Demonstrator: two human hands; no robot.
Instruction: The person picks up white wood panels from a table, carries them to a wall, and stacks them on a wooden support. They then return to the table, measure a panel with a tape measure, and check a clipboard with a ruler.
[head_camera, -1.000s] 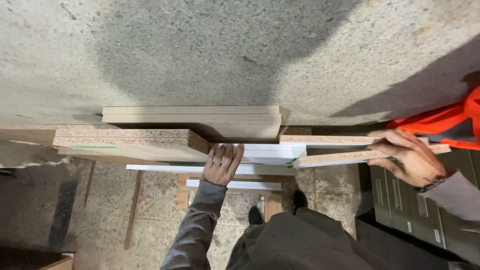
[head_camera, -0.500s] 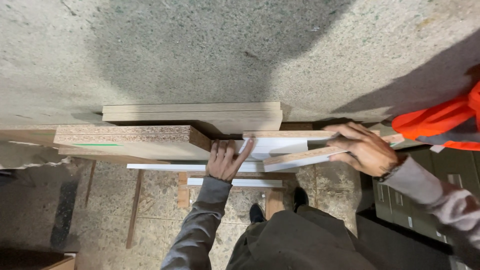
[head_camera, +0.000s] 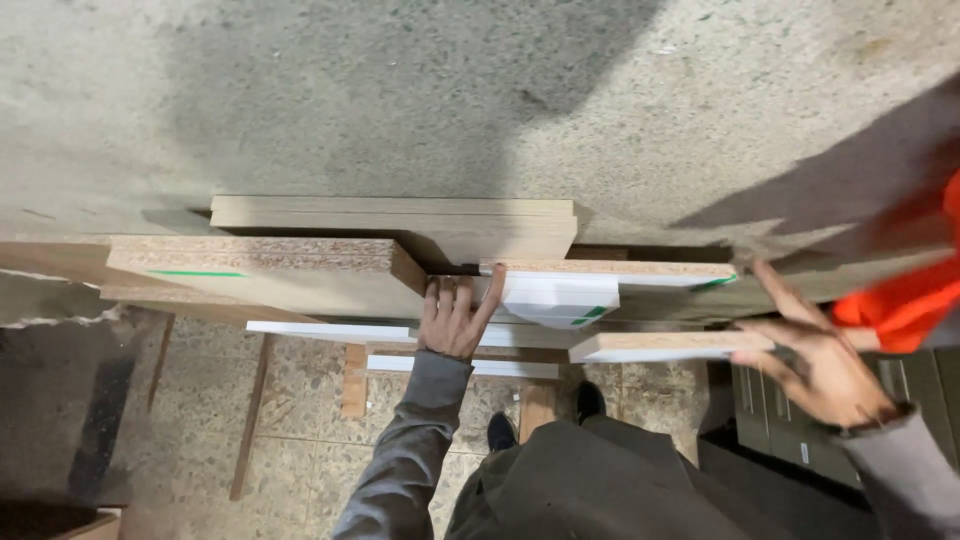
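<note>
- Nearest, the person's dark trousers (head_camera: 600, 480) and a shoe (head_camera: 502, 432) stood on the speckled floor (head_camera: 300, 400).
- The left hand (head_camera: 455, 315) lay flat, fingers spread, pressed against the stacked boards, gripping nothing.
- The right hand (head_camera: 815, 360) was open too, fingers splayed, its fingertips touching the end of the loose white-faced board (head_camera: 665, 346).
- That board sat at the right of the pile, just beside the white panel stack (head_camera: 555, 298), and jutted out toward the right hand.
- It looked thin, white on its edge with a pale wood-coloured top. My guess: stiff, fairly light, slick on the laminate, chippable at the corners; best taken by the long edges.
- Further out lay the chipboard slab (head_camera: 270, 268) with a green mark, and beyond it the beige panels (head_camera: 400, 215).
- Farthest, the rough grey wall (head_camera: 450, 90); orange fabric (head_camera: 900, 300) showed at right.
</note>
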